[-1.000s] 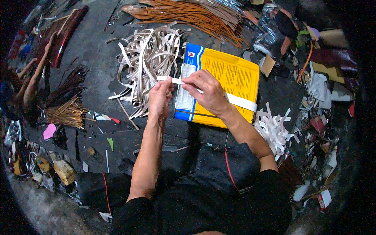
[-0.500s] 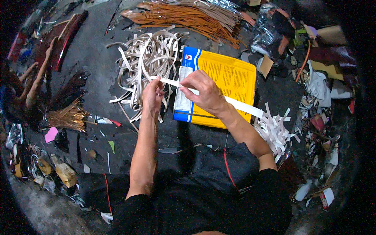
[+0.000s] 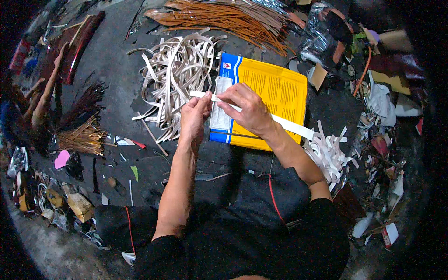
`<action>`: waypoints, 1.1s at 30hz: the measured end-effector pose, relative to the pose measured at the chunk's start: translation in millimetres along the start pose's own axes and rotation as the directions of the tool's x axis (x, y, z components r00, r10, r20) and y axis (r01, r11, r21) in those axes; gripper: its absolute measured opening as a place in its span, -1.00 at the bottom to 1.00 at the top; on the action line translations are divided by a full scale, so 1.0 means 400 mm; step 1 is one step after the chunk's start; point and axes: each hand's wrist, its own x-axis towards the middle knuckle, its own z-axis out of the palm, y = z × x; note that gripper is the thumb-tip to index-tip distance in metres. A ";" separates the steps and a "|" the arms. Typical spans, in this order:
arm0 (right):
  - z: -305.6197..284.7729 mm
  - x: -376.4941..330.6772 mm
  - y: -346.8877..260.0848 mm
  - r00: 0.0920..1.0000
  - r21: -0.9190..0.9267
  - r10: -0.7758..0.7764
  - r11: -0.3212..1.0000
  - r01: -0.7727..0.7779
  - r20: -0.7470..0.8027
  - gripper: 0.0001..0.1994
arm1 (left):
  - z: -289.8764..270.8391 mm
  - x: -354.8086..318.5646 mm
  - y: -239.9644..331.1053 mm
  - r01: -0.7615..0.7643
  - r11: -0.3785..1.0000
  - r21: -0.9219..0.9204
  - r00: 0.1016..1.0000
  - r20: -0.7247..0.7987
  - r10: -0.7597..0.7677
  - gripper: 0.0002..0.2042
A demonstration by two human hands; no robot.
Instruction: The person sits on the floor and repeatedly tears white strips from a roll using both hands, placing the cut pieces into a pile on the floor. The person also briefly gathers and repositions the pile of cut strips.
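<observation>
A white strip (image 3: 292,127) runs slantwise over a flat yellow and blue container (image 3: 273,88) and passes under my right wrist. My left hand (image 3: 193,114) pinches it close to its left end, thumb on top. Just to the right, my right hand (image 3: 246,106) grips the same strip between thumb and fingers, above the container's whitish patch (image 3: 220,116). Beyond my left hand lies a tangled heap of off-white strips (image 3: 179,70). A smaller pile of white strips (image 3: 326,151) sits by my right forearm, at the strip's far end.
Bundles of orange-brown strips (image 3: 224,23) lie at the far side. Scraps and clear plastic (image 3: 319,39) cover the right side. At left, another person's arm (image 3: 49,93) shows near a bundle of copper-coloured strands (image 3: 81,135). A pink scrap (image 3: 61,159) lies on the dark floor.
My left hand has moved right along the strip, closer to my right hand. A short strip end now sticks out left of my left thumb. My right hand has shifted slightly right.
</observation>
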 end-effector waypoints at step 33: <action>0.010 -0.002 0.012 1.000 -0.017 -0.023 1.000 0.023 0.000 -0.84 | 0.018 -0.031 0.015 -0.025 0.994 0.103 0.999 -0.026 0.028 -0.80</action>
